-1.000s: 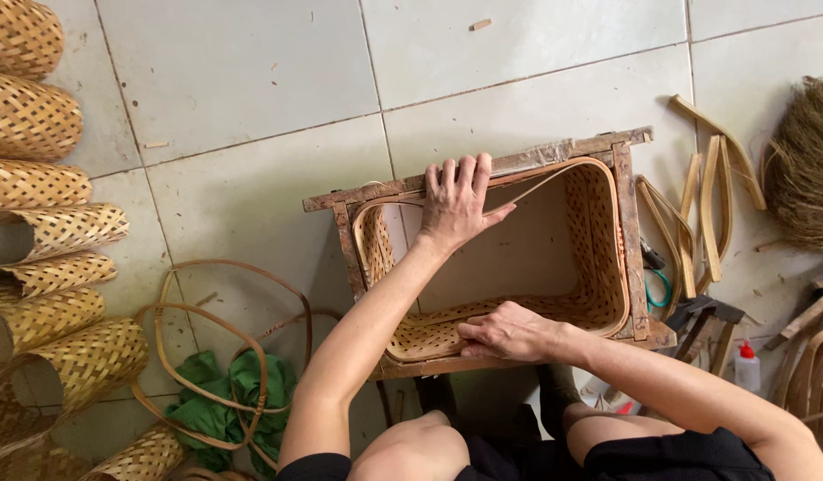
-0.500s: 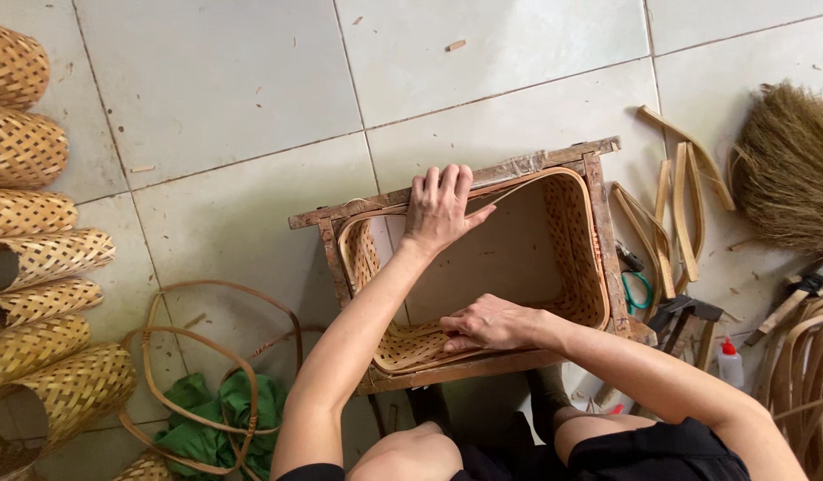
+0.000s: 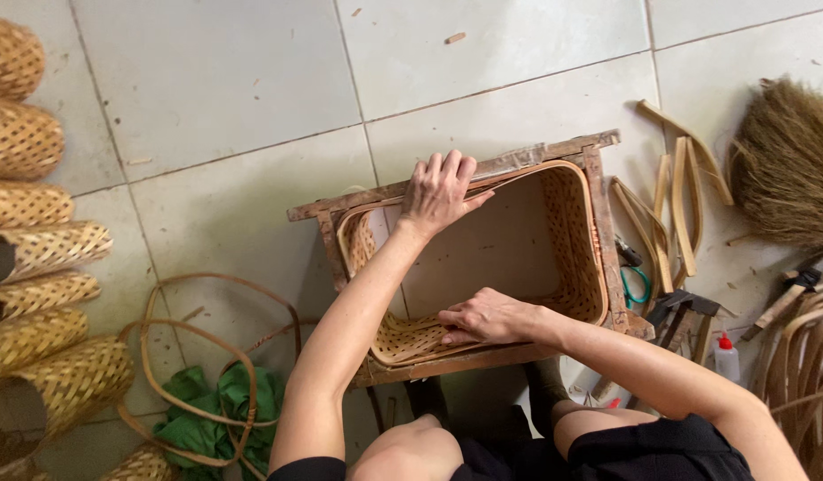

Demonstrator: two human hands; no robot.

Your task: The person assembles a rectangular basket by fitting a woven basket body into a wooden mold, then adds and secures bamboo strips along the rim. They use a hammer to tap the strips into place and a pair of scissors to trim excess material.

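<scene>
A rectangular woven bamboo basket (image 3: 572, 240) sits inside a rough wooden frame (image 3: 598, 223) on the tiled floor (image 3: 215, 98). The left hand (image 3: 440, 191) presses flat, fingers spread, on the basket's far rim; the right hand (image 3: 487, 316) pinches its near rim. Woven tubes (image 3: 37, 240) lie left of the frame, a straw broom (image 3: 786, 160) right.

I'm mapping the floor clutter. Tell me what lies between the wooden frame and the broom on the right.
In the head view, between the wooden frame and the broom lie curved bamboo strips on the tiles; nearer the person, green-handled scissors sit beside the frame.
</scene>
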